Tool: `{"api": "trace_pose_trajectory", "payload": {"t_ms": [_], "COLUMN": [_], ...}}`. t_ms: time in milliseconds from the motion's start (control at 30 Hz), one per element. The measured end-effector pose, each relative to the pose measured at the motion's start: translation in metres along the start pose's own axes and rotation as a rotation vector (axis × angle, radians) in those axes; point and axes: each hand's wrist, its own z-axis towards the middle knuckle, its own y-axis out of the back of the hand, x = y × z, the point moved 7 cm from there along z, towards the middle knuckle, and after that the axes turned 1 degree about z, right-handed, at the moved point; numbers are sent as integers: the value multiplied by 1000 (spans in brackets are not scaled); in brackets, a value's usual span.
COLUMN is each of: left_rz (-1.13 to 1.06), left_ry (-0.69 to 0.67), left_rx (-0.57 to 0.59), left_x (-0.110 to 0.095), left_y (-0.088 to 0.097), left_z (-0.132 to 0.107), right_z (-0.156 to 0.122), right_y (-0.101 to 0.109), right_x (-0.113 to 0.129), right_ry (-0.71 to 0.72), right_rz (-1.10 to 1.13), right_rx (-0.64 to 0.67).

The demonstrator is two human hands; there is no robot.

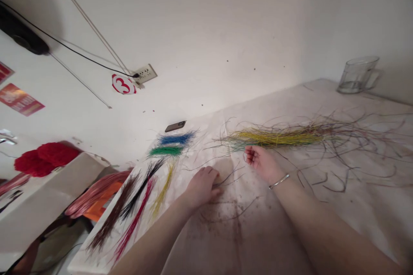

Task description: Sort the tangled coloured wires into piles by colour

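Wires [280, 138] are lying in a mixed, yellow-topped heap across the desk [312, 96], beside the right hand [260, 162], whose fingers are sitting half-curled — whether around a wire, I cannot tell. The left hand [202, 185] is resting low beside stray strands [231, 174], its fingers lying close together, their grip hidden. Single-colour bundles [166, 151] are lying apart on the left — presumably separated so colours aren't mixing.

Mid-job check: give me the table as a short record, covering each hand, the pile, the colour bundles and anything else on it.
Left hand: low over table, beside loose strands; grip unclear
Right hand: fingers curled, near edge of mixed pile; grip unclear
Pile: mostly yellow
Bundles: blue, green, black, yellow, red, brown
Others: phone by wall; glass mug, far right
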Motion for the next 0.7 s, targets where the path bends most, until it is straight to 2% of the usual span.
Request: {"api": "trace_pose_trajectory", "payload": {"t_ms": [100,167,233,300,367,467,700], "left_rz": [-42,-79,-106,-117,-132,-157,-164], "left_ry": [-2,-20,-22,-11,-2,29,159], "left_rx": [-26,-36,-47,-61,-69,-58,10], "left_x": [5,5,6,7,8,13,25], "left_y": [-7,-9,-11,-12,-12,-13,-15], "left_z": [-5,-4,-2,-2,-3,-7,-11], "right_z": [-6,-16,-29,-44,-51,-46,-39], "right_y": [-7,-19,-41,-62,-70,-68,-66], "right_x": [-1,1,5,-3,-16,-22,-22], "right_ry": [36,126,316,497,568,566,571], "right_rz": [-139,-292,-601,-997,-1301,-1499,-1548], "right_rx": [15,89,279,510,640,610,538]}}
